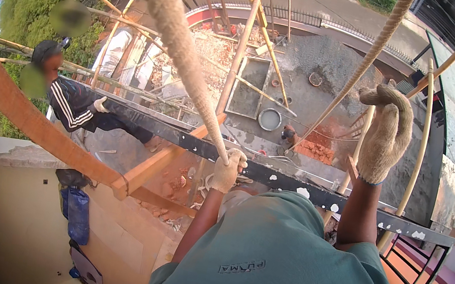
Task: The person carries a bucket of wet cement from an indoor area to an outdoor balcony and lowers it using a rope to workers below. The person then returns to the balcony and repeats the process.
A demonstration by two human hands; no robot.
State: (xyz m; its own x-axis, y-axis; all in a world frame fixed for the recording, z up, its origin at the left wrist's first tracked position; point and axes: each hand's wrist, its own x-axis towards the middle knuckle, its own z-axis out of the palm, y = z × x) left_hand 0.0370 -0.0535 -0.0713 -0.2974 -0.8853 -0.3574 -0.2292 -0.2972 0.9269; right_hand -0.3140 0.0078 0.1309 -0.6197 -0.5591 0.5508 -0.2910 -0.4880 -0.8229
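Rough cream gloves cover both hands. The left hand [228, 169] is shut tight around a thick rope [178, 39], low down near the person's chest. This rope runs up and to the left, out past the top edge. The right hand [386, 137] is held high and curls around a second, thinner rope [365, 60] that also goes out at the top. Its fingers wrap the rope, but the glove is bunched up, so how tight the grip is cannot be told.

Just past the hands is a dark metal beam [192, 136] with white paint spots. It makes the edge here. Beyond it there is a big drop down to the ground. Bamboo poles [243, 43] stand and cross in that open space, so the room between them is narrow.

Another person [75, 106] in a dark jacket with white stripes leans on the beam at the left. Their legs are hidden behind it.

Far below sits a round bowl [270, 119]; what is in it is too small to see. Beside it is a grey box tray [251, 86] that looks filled with grey mix. Red bricks [318, 150] lie near the bowl. A blue bag [77, 213] hangs by the pale wall [7, 220] at the lower left, partly cut off by a wood plank [34, 123].
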